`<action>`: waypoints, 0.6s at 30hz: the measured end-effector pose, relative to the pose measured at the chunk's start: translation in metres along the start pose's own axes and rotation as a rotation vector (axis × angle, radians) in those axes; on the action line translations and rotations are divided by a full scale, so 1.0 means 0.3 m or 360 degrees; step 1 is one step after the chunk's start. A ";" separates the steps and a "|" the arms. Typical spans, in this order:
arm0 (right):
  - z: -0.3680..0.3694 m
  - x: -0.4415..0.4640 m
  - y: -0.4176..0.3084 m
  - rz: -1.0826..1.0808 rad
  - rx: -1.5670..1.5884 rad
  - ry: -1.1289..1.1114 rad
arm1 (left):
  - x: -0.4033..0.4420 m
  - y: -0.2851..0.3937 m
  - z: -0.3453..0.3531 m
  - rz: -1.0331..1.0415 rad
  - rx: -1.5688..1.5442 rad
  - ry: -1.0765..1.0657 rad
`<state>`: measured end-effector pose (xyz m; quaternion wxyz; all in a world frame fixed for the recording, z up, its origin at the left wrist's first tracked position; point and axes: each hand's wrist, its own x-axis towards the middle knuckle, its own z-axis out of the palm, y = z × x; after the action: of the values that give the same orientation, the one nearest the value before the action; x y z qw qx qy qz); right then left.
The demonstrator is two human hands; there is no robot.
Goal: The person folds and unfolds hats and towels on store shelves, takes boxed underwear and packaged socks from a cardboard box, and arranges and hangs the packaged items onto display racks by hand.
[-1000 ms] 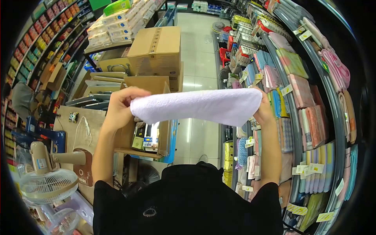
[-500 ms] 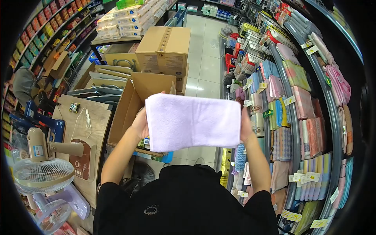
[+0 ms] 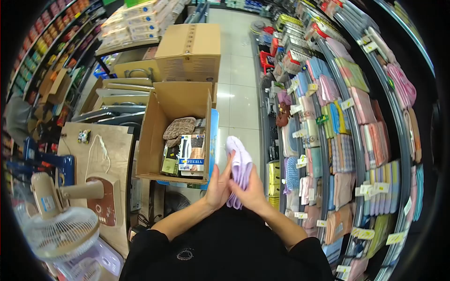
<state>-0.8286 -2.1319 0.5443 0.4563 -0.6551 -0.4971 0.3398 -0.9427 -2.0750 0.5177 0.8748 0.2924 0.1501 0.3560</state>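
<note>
The right fingers (image 3: 254, 177) are closed about a folded lilac cloth (image 3: 241, 161), the thumb lying across its near side; the fingertips behind the cloth are hidden. The left fingers (image 3: 228, 167) are extended and nearly straight, the thumb spread well away from them, and they appear to rest flat against the cloth's left side without gripping it.

Position of cloth: directly between the two sets of fingers, stood on edge, its far end projecting beyond the fingertips and its near end hanging below the palms, just in front of the person's black shirt (image 3: 225, 248). Loose layered edges show along the near end.

Handling, in this inspector's judgement: the step appears to be folding or squaring the cloth in mid-air. The right grip should stay firm enough to keep the layers together, while the flat left palm presses evenly along the length. Aligning the edges before squeezing would avoid a skewed fold; a loose near end could let a layer slip.

Beyond and left of the fingers, apart from them, is an open carton (image 3: 184, 99) containing a brown patterned cloth (image 3: 180, 128) and printed packages (image 3: 192, 152). Farther left, a wooden surface (image 3: 120, 154) carries a white cord (image 3: 103, 146). Right of the fingers, well apart, are shelves of folded textiles (image 3: 363, 117).
</note>
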 end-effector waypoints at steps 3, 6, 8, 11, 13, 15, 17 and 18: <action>-0.035 -0.031 0.096 0.0139 0.0464 0.0244 | -0.043 -0.034 -0.103 -0.0262 -0.0046 -0.0164; -0.139 -0.107 0.096 0.0606 0.1105 0.0286 | -0.007 0.018 -0.165 -0.0189 0.0728 0.0221; -0.206 -0.189 0.125 0.0659 0.1462 0.0305 | 0.004 0.022 -0.201 -0.0625 0.0351 0.0105; -0.210 -0.252 0.147 0.0775 0.1897 0.0409 | -0.075 -0.033 -0.251 -0.1155 -0.0173 -0.0135; -0.173 -0.326 0.292 0.0882 0.1630 0.0406 | -0.124 -0.106 -0.233 -0.1229 -0.0076 -0.0297; -0.133 -0.374 0.284 0.0482 0.0741 0.0466 | -0.154 -0.123 -0.160 -0.1278 -0.0114 -0.0170; -0.143 -0.426 0.268 0.0542 0.0770 0.0525 | -0.192 -0.145 -0.112 -0.1349 -0.0153 -0.0039; -0.151 -0.459 0.262 0.0623 0.0797 0.0567 | -0.212 -0.163 -0.094 -0.1222 -0.0044 -0.0258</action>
<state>-0.7988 -2.2833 0.4856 0.6083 -0.6548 -0.1766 0.4124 -0.9743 -2.1370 0.4688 0.9572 0.2303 0.1743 -0.0193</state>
